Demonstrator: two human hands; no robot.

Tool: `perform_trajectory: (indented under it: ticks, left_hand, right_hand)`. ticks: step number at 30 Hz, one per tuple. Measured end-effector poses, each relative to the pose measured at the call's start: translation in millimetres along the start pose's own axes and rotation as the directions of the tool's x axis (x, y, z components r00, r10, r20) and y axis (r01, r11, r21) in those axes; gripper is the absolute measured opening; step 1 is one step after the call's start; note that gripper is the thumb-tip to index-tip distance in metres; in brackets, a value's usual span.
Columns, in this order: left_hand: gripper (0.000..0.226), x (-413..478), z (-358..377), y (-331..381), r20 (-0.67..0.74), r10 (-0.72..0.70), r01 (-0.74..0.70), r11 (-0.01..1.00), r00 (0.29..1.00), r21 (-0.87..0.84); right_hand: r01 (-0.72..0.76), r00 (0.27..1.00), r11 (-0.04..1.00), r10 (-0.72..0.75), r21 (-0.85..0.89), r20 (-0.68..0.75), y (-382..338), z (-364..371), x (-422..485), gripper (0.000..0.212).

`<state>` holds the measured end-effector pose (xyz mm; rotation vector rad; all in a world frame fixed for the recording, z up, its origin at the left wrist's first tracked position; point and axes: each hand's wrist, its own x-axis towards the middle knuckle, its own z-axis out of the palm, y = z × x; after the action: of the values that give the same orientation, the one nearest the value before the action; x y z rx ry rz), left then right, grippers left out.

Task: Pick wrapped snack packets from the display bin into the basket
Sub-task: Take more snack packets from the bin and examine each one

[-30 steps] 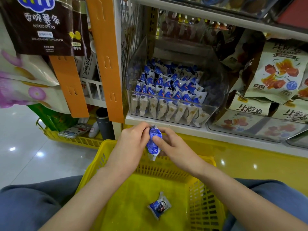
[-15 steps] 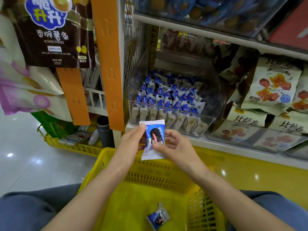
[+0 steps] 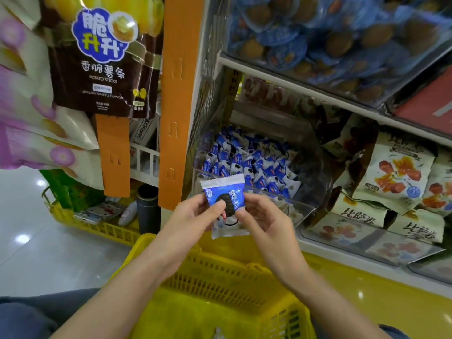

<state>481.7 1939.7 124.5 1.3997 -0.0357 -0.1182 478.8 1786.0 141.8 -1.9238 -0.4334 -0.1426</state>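
Blue-and-white wrapped snack packet [image 3: 228,192], printed with a dark sandwich biscuit, was upright and facing the camera, pinched at its sides by the left hand [image 3: 188,216] and right hand [image 3: 264,218]. It was above the far rim of the yellow slotted basket [image 3: 220,272] and before the clear display bin [image 3: 303,204], which was heaped with like packets [image 3: 259,165].

- I see both hands raised over the yellow basket [image 3: 220,277], in front of the shelf.
- The left hand [image 3: 192,216] and right hand [image 3: 266,223] pinch one blue-and-white snack packet [image 3: 226,200] between them, its printed face turned up toward me, one hand on each side.
- Just behind it is the clear display bin [image 3: 305,211], filled with rows of matching packets [image 3: 247,162].
- At the bottom edge, a sliver of another wrapper [image 3: 218,335] lies in the basket.
- A brown potato sticks bag [image 3: 102,64] hangs upper left beside an orange strip [image 3: 178,94].
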Motion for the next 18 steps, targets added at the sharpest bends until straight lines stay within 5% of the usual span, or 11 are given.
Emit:
perform_trajectory:
  ticks: [2, 6, 10, 18]
  left_hand:
    - [0.03, 5.8, -4.4, 4.4, -0.035, 0.013, -0.015, 0.998, 0.999, -0.062]
    - [0.022, 14.4, -11.6, 11.9, -0.118, 0.064, -0.08, 0.987, 0.991, -0.136]
    - [0.023, 22.0, -15.0, 17.0, -0.16, 0.075, -0.1, 0.982, 0.984, -0.159]
    - [0.021, 35.7, -19.1, 20.6, -0.196, 0.081, -0.11, 0.983, 0.977, -0.144]
  right_hand:
    - [0.035, 0.999, 0.996, -0.033, -0.079, 0.025, -5.5, -7.7, 19.6, 0.021]
    - [-0.041, 0.984, 0.938, -0.021, -0.343, -0.175, 7.5, -32.2, 93.7, 0.024]
    - [-0.271, 0.963, 0.768, 0.208, -0.581, -0.173, 42.8, -46.4, 158.9, 0.035]
    - [-0.376, 0.9, 0.57, 0.413, -0.731, -0.141, 78.3, -53.4, 197.6, 0.036]
